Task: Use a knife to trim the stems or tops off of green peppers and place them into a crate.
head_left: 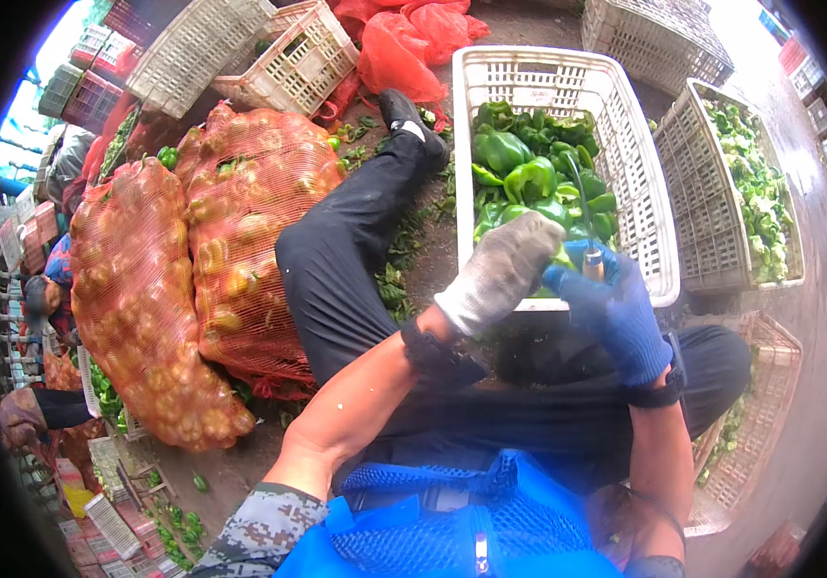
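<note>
Nearest is the person's blue mesh vest (433, 525), with a camouflage sleeve (259, 528) at the lower left. From there both bare forearms reach out over black trousers (336, 270) — the left leg stretches far to a black shoe (412, 120) on the ground.

The left hand (505, 270), in a dirty grey-white glove, is curled over something at the near rim of the white plastic crate (626, 193); its fingers are bent closed, though what they grip is hidden under the glove, apart from a sliver of green showing just beside it. The right hand (611, 308), in a blue glove, is wrapped tight around the handle of a small knife (582, 217), whose thin blade points far, up over the peppers. The two hands sit just beside each other, almost touching.

The crate holds a heap of green bell peppers (529, 173), piled toward its near left part, the far end showing bare lattice. Green trimmings (404, 250) litter the ground between the leg and the crate.

To the left lie two big orange-red mesh sacks (192, 260) packed with yellowish-green peppers, side by side and touching. To the right stands another white crate (693, 193) filled with cut green scraps (756, 188). Farther off — red plastic bags (404, 43) and several empty white crates (269, 53) stacked at angles.
</note>
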A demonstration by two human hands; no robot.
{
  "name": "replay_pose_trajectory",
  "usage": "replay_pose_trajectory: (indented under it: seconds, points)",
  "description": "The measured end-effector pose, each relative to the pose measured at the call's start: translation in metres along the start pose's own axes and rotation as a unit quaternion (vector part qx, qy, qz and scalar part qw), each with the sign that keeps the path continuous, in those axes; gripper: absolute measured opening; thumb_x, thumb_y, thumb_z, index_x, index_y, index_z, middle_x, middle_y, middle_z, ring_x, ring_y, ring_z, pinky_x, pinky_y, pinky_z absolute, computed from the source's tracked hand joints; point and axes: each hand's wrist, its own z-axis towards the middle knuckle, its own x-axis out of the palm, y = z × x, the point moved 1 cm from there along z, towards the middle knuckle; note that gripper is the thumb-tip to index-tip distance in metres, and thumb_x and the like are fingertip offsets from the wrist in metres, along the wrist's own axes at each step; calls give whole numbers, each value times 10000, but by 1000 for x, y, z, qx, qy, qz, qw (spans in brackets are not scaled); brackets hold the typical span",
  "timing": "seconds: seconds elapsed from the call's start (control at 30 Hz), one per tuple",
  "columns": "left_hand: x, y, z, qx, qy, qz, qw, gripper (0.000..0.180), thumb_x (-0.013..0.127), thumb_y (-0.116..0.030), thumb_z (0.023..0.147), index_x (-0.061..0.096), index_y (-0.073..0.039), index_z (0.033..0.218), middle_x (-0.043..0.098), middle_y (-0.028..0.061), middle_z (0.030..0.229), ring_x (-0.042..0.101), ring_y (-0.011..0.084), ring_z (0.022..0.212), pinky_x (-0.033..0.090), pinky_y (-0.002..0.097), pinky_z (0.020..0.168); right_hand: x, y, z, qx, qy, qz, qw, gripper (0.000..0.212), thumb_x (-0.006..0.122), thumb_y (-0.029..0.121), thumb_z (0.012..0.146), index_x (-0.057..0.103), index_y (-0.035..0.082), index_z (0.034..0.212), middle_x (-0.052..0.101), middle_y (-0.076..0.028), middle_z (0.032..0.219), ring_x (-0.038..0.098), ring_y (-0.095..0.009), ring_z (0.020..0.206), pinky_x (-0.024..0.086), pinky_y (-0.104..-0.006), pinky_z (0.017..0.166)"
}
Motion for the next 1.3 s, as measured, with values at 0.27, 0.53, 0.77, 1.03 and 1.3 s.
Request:
replay_pose_trajectory:
  seconds: [0.27,0.53,0.77,1.03,1.3]
  points:
    - [13,-7,5,-217,-69,-145,963,195,572,-203,1109,671,-36,1133,639,38,943,614,155,911,523,320,838,-8,10,-20,63,-42,77,994,372,787,220,962,712,2,1254,653,38,827,521,-32,642,421,-229,570]
    - [29,-3,19,-84,-68,185,977,273,681,-189,936,697,-50,1170,686,204,1128,682,399,1012,557,492,925,-99,12,-127,68,-317,4,946,453,580,293,1076,637,31,1441,679,-58,1324,613,-103,843,471,-217,726]
    - [-138,-88,-108,-95,-233,94,963,77,680,-100,993,705,-28,1002,711,74,947,737,173,838,569,315,728,-269,-111,-274,92,-360,-511,775,332,578,320,1080,729,79,1252,756,-94,1089,723,-253,910,596,-396,791]
    - [-181,24,-553,-476,-595,-164,626,235,725,-38,950,680,-8,1179,747,119,1028,752,208,805,621,308,680,-451,-250,-370,238,-53,-898,366,499,562,276,1080,538,80,1539,722,-149,1240,711,-299,1081,578,-474,902]
    - [-188,137,-545,-473,-492,223,696,328,691,-198,903,720,-73,1205,764,220,984,745,401,912,605,439,837,-354,-256,-345,317,-195,-631,681,539,582,200,1064,487,90,1584,702,-165,1342,716,-309,1149,590,-451,939]
